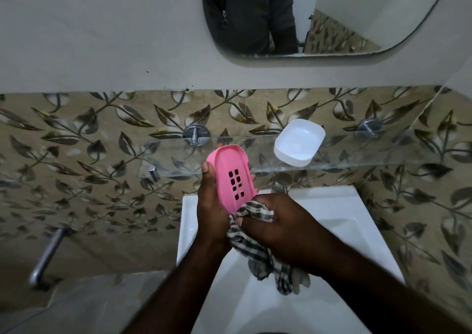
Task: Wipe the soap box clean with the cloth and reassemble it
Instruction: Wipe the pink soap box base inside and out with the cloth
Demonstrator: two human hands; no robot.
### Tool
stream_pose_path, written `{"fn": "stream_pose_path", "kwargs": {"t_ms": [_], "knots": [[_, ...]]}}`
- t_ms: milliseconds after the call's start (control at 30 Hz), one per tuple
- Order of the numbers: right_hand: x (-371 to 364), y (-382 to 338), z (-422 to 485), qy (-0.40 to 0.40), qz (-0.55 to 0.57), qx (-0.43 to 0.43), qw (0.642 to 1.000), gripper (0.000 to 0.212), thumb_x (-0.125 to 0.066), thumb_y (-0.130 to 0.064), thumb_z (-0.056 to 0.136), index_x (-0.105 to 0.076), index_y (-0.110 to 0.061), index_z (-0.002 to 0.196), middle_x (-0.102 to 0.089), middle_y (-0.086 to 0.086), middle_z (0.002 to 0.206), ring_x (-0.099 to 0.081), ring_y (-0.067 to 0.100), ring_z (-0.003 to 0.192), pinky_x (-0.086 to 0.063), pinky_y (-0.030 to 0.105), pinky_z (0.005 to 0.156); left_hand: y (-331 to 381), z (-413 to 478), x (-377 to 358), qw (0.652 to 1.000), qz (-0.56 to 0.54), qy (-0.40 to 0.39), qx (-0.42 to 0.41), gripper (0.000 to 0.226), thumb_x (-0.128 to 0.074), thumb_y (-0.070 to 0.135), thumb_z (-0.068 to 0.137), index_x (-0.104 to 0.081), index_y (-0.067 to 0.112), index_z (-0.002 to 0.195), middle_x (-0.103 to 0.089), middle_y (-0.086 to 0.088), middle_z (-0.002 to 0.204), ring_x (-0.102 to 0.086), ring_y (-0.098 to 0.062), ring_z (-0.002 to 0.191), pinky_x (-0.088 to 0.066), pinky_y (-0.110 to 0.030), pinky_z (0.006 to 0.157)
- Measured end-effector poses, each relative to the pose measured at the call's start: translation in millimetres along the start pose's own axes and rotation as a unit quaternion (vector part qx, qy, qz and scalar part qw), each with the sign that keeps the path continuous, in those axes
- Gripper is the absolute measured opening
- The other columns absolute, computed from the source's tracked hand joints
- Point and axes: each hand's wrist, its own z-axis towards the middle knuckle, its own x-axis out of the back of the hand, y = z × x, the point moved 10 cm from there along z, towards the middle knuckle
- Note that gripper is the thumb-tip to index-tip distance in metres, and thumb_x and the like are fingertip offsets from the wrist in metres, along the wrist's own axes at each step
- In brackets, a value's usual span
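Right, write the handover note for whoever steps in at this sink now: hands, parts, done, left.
Hands: the left hand grips the pink slotted plastic soap tray above the white ceramic basin. The right hand grips the black-and-white checked cloth, which is pressed to the tray's lower end.
Parts: the white plastic soap-box base sits on the glass wall shelf, apart from the tray.
Done: the box is apart and the cloth is on the tray.
Left: finish the tray, wipe the base if needed (cannot tell), then seat the tray in the base.
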Motion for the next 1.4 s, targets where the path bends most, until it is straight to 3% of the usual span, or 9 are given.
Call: {"fn": "stream_pose_path", "kwargs": {"t_ms": [167,333,533,633,733,833,1000,1233,1400], "knots": [[15,-11,11,0.069,0.083,0.026,0.994,0.012,-0.069,-0.016,0.09,-0.07,-0.008,0.082,-0.074,0.014,0.076,-0.073,0.03,0.073,-0.059,0.053,0.073,-12,-5,-19,0.996,-0.037,-0.056,0.061,0.065,-0.045,0.059,0.086,-0.067,0.0,0.101,-0.07,-0.017,0.084,-0.07,-0.025,0.077,-0.059,-0.033,0.069],[24,-20,17,0.121,0.055,0.063,0.989,0.006,-0.074,-0.018,0.086,-0.073,-0.013,0.089,-0.076,0.006,0.08,-0.074,0.02,0.076,-0.059,0.048,0.075,-22,-11,-20,0.994,-0.02,-0.079,0.074,0.063,-0.033,0.045,0.096,-0.077,0.006,0.072,-0.072,-0.013,0.072,-0.071,-0.02,0.068,-0.058,-0.025,0.06],[11,7,5,0.018,-0.032,0.02,0.999,0.005,-0.074,-0.016,0.086,-0.07,-0.014,0.085,-0.073,-0.005,0.071,-0.071,0.012,0.061,-0.059,0.029,0.057,2,2,0,0.995,0.082,-0.046,0.046,0.06,-0.046,0.055,0.083,-0.062,0.008,0.117,-0.073,-0.014,0.097,-0.067,-0.029,0.092,-0.055,-0.039,0.08],[36,5,2,0.095,-0.035,0.026,0.995,0.013,-0.07,-0.007,0.088,-0.068,-0.014,0.077,-0.071,-0.006,0.063,-0.068,0.006,0.053,-0.053,0.02,0.048,7,2,-3,0.982,0.163,-0.087,0.038,0.064,-0.048,0.062,0.087,-0.055,0.015,0.131,-0.07,-0.014,0.114,-0.067,-0.029,0.105,-0.053,-0.046,0.09],[69,-27,-1,0.181,-0.102,0.13,0.969,0.009,-0.078,-0.017,0.082,-0.07,-0.016,0.087,-0.072,-0.008,0.089,-0.069,0.001,0.088,-0.052,0.015,0.073,-1,-7,-10,0.958,0.25,-0.124,0.065,0.065,-0.048,0.068,0.08,-0.061,0.023,0.125,-0.07,-0.014,0.114,-0.069,-0.031,0.1,-0.054,-0.054,0.088],[60,-31,9,0.093,-0.143,0.157,0.973,0.02,-0.081,-0.016,0.08,-0.071,-0.017,0.097,-0.065,-0.013,0.12,-0.056,-0.002,0.121,-0.045,0.016,0.097,-7,-15,-19,0.94,0.287,-0.157,0.092,0.061,-0.047,0.07,0.083,-0.067,0.024,0.118,-0.072,-0.011,0.112,-0.067,-0.03,0.102,-0.05,-0.05,0.092],[60,-11,17,0.085,-0.034,0.107,0.99,0.019,-0.076,-0.011,0.085,-0.07,-0.013,0.103,-0.074,-0.003,0.107,-0.07,0.009,0.097,-0.057,0.032,0.085,-7,-24,-24,0.933,0.251,-0.242,0.089,0.071,-0.06,0.076,0.069,-0.063,0.03,0.123,-0.068,-0.007,0.121,-0.064,-0.028,0.108,-0.052,-0.05,0.088],[89,-3,8,0.249,0.04,0.076,0.965,0.007,-0.075,-0.014,0.087,-0.07,-0.016,0.092,-0.075,0.002,0.083,-0.072,0.016,0.078,-0.059,0.04,0.074,-7,-22,-10,0.966,0.161,-0.197,0.044,0.045,-0.068,0.008,0.075,-0.069,0.029,0.115,-0.07,-0.013,0.113,-0.067,-0.035,0.096,-0.055,-0.054,0.08],[95,-7,-2,0.284,-0.051,0.083,0.954,0.01,-0.077,-0.012,0.084,-0.072,-0.018,0.091,-0.073,-0.003,0.081,-0.07,0.008,0.076,-0.057,0.032,0.072,-4,-24,-15,0.957,0.179,-0.226,0.029,0.06,-0.078,0.042,0.073,-0.059,0.027,0.129,-0.066,-0.013,0.123,-0.065,-0.035,0.107,-0.055,-0.053,0.082]]}}
